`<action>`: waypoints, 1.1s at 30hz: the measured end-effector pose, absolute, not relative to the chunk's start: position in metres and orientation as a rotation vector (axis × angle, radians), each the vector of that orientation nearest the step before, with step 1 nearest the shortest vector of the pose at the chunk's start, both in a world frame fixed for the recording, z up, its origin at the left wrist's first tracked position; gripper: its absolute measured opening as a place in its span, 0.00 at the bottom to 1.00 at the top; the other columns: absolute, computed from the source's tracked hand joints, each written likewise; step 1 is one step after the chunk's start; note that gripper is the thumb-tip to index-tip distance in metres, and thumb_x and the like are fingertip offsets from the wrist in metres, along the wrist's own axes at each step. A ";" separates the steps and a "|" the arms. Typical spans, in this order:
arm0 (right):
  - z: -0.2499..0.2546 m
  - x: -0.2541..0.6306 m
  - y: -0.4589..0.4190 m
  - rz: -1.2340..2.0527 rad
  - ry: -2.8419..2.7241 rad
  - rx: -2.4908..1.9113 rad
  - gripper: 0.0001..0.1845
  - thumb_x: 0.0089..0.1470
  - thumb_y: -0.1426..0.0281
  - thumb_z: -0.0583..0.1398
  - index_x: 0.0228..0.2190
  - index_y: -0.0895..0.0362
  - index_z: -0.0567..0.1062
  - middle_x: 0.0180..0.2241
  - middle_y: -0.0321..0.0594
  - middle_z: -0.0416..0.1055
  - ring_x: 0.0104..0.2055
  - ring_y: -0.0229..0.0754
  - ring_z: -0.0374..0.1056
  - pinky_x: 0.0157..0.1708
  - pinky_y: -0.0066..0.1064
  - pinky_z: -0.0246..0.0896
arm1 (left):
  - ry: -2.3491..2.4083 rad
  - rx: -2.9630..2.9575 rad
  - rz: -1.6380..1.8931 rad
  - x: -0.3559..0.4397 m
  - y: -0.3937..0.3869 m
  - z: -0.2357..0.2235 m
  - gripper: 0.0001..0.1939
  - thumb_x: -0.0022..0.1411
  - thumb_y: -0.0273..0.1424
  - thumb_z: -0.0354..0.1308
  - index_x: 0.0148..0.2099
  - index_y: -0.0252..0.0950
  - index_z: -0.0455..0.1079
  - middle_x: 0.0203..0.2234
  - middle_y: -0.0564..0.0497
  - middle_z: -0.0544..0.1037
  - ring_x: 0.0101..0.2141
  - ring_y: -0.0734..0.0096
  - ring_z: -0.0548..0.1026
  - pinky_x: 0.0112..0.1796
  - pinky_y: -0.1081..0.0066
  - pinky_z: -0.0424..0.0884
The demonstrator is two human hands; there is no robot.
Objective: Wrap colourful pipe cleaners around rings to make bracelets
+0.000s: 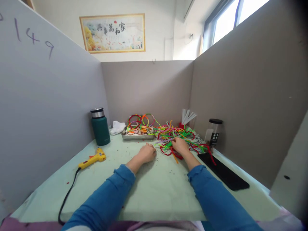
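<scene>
A tangled pile of colourful pipe cleaners [169, 133] lies at the back right of the table, in red, green, orange, purple and grey. My right hand [181, 146] reaches into its near side, fingers closed on pipe cleaners there; how many is hidden. To the left of the pile my left hand [147, 153] rests on the table with curled fingers, and whatever may be inside them cannot be seen. Behind it stands a metal tray [138, 138] of small flat pieces, with several pipe-cleaner rings [134, 118] on top.
At left lie a yellow glue gun [92, 159] with a black cord and a green bottle [100, 130]. White tissue [117, 127] sits by the tray. White sticks [187, 117], a black-lidded clear bottle [215, 131] and a black flat pad [223, 171] are at right. Grey partitions [146, 86] enclose the table.
</scene>
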State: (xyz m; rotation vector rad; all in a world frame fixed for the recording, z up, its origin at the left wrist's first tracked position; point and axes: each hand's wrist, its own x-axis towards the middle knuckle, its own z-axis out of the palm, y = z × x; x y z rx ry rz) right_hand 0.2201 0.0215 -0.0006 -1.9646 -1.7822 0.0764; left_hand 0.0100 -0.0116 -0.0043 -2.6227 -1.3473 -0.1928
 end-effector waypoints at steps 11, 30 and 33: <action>-0.010 0.198 0.010 -0.163 -1.985 -1.970 0.14 0.52 0.69 0.53 0.36 0.59 0.76 0.39 0.51 0.73 0.42 0.46 0.69 0.37 0.31 0.59 | -1.343 -2.622 -0.230 0.008 -0.008 -0.007 0.14 0.60 0.33 0.47 0.36 0.33 0.73 0.37 0.42 0.74 0.43 0.63 0.69 0.48 0.66 0.61; -0.012 0.186 0.013 -0.179 -1.954 -1.894 0.15 0.54 0.67 0.52 0.35 0.59 0.77 0.35 0.50 0.75 0.39 0.45 0.70 0.37 0.31 0.60 | -1.317 -2.647 -0.243 0.005 -0.003 -0.010 0.15 0.61 0.34 0.46 0.39 0.36 0.73 0.39 0.43 0.73 0.46 0.61 0.67 0.47 0.65 0.60; -0.005 0.190 0.013 -0.155 -1.922 -1.856 0.15 0.55 0.67 0.51 0.36 0.57 0.76 0.34 0.47 0.75 0.38 0.44 0.70 0.37 0.31 0.59 | -1.316 -2.658 -0.247 0.005 -0.004 -0.009 0.15 0.61 0.34 0.46 0.38 0.35 0.73 0.39 0.43 0.73 0.45 0.62 0.67 0.48 0.65 0.60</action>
